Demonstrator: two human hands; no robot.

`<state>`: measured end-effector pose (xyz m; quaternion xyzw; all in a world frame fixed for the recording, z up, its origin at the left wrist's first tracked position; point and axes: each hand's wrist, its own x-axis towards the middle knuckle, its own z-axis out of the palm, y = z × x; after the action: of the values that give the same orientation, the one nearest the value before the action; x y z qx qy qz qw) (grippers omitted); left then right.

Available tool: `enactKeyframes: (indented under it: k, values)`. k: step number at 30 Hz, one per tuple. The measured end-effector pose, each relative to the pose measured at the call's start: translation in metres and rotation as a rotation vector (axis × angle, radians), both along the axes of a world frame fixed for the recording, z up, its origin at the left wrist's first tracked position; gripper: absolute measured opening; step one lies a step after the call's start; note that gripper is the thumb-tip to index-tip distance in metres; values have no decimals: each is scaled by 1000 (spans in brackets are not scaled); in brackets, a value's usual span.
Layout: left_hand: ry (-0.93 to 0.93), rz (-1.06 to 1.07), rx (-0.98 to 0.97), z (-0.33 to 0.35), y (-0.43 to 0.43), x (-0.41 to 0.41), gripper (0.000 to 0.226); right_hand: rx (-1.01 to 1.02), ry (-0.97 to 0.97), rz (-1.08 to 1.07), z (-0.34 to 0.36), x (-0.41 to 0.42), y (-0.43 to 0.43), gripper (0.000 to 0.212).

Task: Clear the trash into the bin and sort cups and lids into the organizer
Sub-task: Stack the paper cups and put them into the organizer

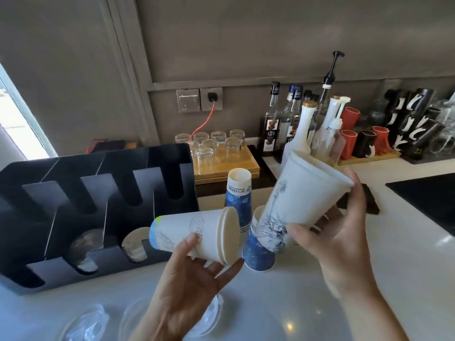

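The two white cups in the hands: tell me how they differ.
The left hand holds its white cup lying sideways, rim pointing right; the right hand holds the taller white cup tilted, rim up. The left cup has a faint line sketch and blue-green base; the right cup has a darker blue drawing. Both are white paper cups.

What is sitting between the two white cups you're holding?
In the head view, blue paper cups stand on the counter between the left hand's cup and the right hand's cup: one tall stack and a nearer cup.
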<state>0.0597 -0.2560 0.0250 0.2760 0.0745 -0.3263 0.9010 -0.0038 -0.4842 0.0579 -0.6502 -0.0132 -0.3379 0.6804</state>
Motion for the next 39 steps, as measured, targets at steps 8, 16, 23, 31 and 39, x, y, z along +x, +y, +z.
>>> enactKeyframes:
  k: [8, 16, 23, 31, 39]
  values:
    - [20, 42, -73, 7, -9, -1, 99, 264, -117, 36, -4, 29, 68, 107]
    - [-31, 82, -176, 14, -13, 2, 101, 293, -78, -38, -32, 22, 93, 67]
    - [-87, 65, -67, 11, -17, -2, 101, 92, 119, 102, -18, 18, 76, 118]
    - [-205, 36, 93, 2, 1, 2, 81, 24, 147, 10, -24, 16, 69, 86]
    - [-473, 189, 400, -2, 15, 27, 42, -94, 204, 140, -19, 20, 51, 89]
